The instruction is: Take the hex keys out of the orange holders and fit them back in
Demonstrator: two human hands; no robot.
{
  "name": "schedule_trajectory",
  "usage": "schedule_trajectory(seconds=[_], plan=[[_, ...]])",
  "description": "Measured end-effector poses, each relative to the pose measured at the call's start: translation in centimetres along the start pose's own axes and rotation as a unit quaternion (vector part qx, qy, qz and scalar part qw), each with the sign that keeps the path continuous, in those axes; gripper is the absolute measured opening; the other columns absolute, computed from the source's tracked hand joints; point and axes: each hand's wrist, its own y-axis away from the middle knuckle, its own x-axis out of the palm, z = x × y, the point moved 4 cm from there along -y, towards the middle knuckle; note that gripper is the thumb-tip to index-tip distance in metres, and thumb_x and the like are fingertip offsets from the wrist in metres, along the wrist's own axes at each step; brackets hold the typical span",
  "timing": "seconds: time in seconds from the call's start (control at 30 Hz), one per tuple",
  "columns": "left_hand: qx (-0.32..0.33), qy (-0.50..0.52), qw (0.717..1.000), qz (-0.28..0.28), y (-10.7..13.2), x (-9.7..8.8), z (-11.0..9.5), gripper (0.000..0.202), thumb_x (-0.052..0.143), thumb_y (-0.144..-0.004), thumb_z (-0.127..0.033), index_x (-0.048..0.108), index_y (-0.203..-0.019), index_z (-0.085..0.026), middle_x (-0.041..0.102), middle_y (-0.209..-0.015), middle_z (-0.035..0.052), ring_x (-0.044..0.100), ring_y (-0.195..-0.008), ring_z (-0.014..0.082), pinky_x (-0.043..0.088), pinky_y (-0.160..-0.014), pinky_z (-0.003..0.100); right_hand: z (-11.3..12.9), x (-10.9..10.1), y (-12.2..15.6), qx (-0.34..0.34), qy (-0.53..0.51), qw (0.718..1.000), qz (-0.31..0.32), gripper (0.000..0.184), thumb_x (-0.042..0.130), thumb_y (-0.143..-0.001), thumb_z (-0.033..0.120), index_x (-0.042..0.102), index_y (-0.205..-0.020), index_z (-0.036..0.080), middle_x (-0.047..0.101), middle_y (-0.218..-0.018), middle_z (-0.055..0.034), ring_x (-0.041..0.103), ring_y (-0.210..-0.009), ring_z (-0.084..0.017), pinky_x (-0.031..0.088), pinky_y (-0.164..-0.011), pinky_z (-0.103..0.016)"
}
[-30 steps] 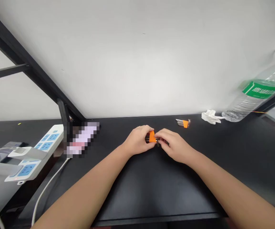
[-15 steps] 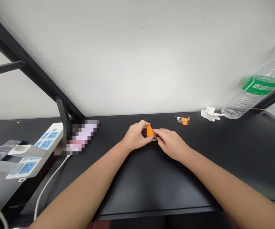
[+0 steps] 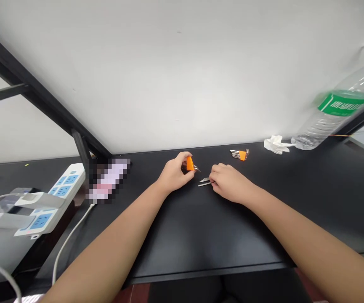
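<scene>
My left hand (image 3: 175,172) pinches an orange hex key holder (image 3: 190,163) between thumb and fingers. A few metal keys stick out of the holder's right side. Just to the right, my right hand (image 3: 229,181) has its fingers closed on several silver hex keys (image 3: 204,183), whose ends point left, low over the black table. A gap separates those keys from the holder, and the rest of their length is hidden under my fingers. Farther back lies a second orange holder (image 3: 242,155) filled with hex keys.
A crumpled white tissue (image 3: 276,144) and a large plastic bottle with a green label (image 3: 342,104) stand by the wall at right. On the left are a phone-like blurred item (image 3: 110,179), a power strip (image 3: 46,214) with plugs, a white cable (image 3: 70,233) and a black frame (image 3: 52,115).
My hands have moved apart. Several hex keys have come out of the orange holder in my right hand, while my left hand has shifted slightly left with the holder.
</scene>
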Motion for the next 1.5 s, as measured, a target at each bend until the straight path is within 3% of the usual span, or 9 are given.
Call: schedule_trajectory(seconds=[0.13,0.27,0.47,0.57,0.83,1.0,1.1,1.3,1.5], plan=[[0.0,0.0,1.0,0.007,0.0,0.0,0.0,0.05,0.068,-0.081,-0.028,0.052,-0.127,-0.023,0.073,-0.103,0.001,0.071,-0.086,0.0143,0.057,-0.084,0.029,0.4,0.0,0.1,0.028,-0.024,0.999,0.005,0.016,0.063,-0.08,0.005,0.058,-0.075,0.019,0.06,-0.086,-0.0077,0.055,-0.077,-0.02,0.042,-0.066,-0.032],[-0.004,0.004,1.0,0.022,0.0,0.0,-0.2,0.049,0.067,-0.081,-0.028,0.052,-0.127,-0.022,0.073,-0.1,0.0006,0.07,-0.08,0.0125,0.057,-0.076,0.025,0.0,-0.6,0.3,0.051,-0.133,0.99,-0.006,0.017,0.056,-0.084,0.003,0.055,-0.08,0.02,0.06,-0.084,-0.002,0.053,-0.069,-0.014,0.038,-0.06,-0.027],[-0.003,0.004,1.0,0.023,0.1,0.1,-0.4,0.048,0.067,-0.081,-0.03,0.052,-0.126,-0.023,0.072,-0.096,0.0003,0.07,-0.076,0.0131,0.057,-0.076,0.026,-1.1,-2.1,0.1,0.06,-0.271,0.948,-0.158,0.014,0.056,-0.093,0.011,0.066,-0.091,0.02,0.063,-0.089,-0.0027,0.057,-0.074,-0.014,0.046,-0.067,-0.027],[-0.002,0.003,1.0,0.029,0.2,0.3,-0.5,0.048,0.068,-0.082,-0.033,0.052,-0.126,-0.023,0.072,-0.098,0.0011,0.07,-0.077,0.0141,0.057,-0.074,0.026,-1.4,-2.1,0.1,0.071,-0.284,0.934,-0.202,0.014,0.056,-0.094,0.014,0.068,-0.09,0.02,0.064,-0.09,-0.0037,0.059,-0.074,-0.015,0.047,-0.067,-0.028],[0.007,-0.003,0.999,0.049,0.4,0.2,-1.3,0.046,0.069,-0.082,-0.034,0.054,-0.124,-0.024,0.072,-0.096,-0.0005,0.069,-0.075,0.0136,0.056,-0.073,0.026,-1.4,-1.7,0.0,0.046,-0.257,0.942,-0.21,0.019,0.054,-0.097,0.013,0.072,-0.096,0.02,0.066,-0.095,-0.0053,0.063,-0.082,-0.017,0.051,-0.076,-0.031],[0.083,-0.068,0.993,0.039,0.4,0.3,-2.6,0.041,0.073,-0.079,-0.033,0.059,-0.116,-0.023,0.072,-0.104,0.0029,0.069,-0.09,0.0196,0.055,-0.09,0.034,0.2,-1.6,0.1,-0.034,-0.229,0.958,-0.169,0.024,0.048,-0.1,0.014,0.071,-0.105,0.021,0.064,-0.103,-0.0076,0.062,-0.088,-0.018,0.052,-0.08,-0.033],[0.107,-0.089,0.989,0.043,0.5,0.5,-3.1,0.037,0.073,-0.079,-0.031,0.061,-0.113,-0.023,0.072,-0.103,0.0035,0.068,-0.093,0.021,0.053,-0.096,0.038,0.7,-1.2,-0.1,-0.02,-0.276,0.949,-0.151,0.022,0.05,-0.096,0.01,0.067,-0.105,0.021,0.063,-0.102,-0.0061,0.061,-0.087,-0.017,0.052,-0.079,-0.032],[0.071,-0.066,0.994,0.04,0.4,0.5,-2.0,0.046,0.072,-0.082,-0.037,0.058,-0.123,-0.024,0.074,-0.11,0.0035,0.071,-0.097,0.0214,0.055,-0.093,0.036,-1.0,-1.2,-0.3,0.044,-0.251,0.958,-0.135,0.013,0.054,-0.091,0.009,0.062,-0.094,0.019,0.06,-0.096,-0.0035,0.056,-0.077,-0.013,0.046,-0.073,-0.028],[0.04,-0.037,0.998,0.04,0.2,0.7,-1.0,0.051,0.069,-0.085,-0.038,0.054,-0.133,-0.025,0.075,-0.113,0.0007,0.073,-0.098,0.0186,0.058,-0.092,0.033,-2.3,-0.8,0.2,0.062,-0.13,0.989,0.017,0.008,0.061,-0.091,0.015,0.069,-0.093,0.019,0.06,-0.098,-0.0037,0.057,-0.08,-0.014,0.043,-0.071,-0.027]])
